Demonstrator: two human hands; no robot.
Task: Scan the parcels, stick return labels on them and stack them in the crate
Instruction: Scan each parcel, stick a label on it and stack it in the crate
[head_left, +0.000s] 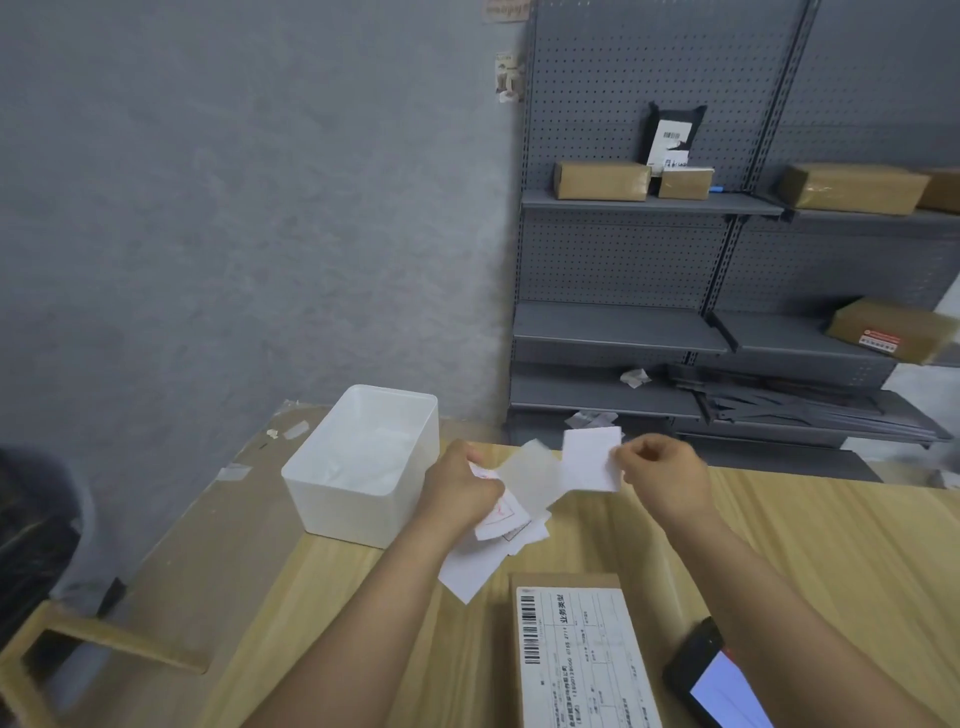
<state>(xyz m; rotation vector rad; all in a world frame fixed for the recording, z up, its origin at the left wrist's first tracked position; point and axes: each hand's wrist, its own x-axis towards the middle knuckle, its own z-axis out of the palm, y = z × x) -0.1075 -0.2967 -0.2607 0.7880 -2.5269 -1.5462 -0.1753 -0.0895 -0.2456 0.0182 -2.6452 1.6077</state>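
Left hand (457, 491), fingers curled, gripping a loose sheaf of white paper labels (491, 540), one printed in red; the sheets fan out below and to the right of its knuckles. Right hand (662, 475), thumb and forefinger pinching the edge of a single matte white rectangular label (592, 457), held upright just left of those fingertips. Between the two hands, a translucent, glossy backing sheet (537, 475), slightly blurred. Below the fingers, near the wrists, a flat brown cardboard parcel (566, 582) lies on the pale wood-grain table (805, 545), its top bearing a white barcoded shipping form. Left of the left-hand fingers, a smooth white plastic bin (317, 493), rectangular with rounded corners. Under the right forearm, a black phone (696, 660), screen lit.
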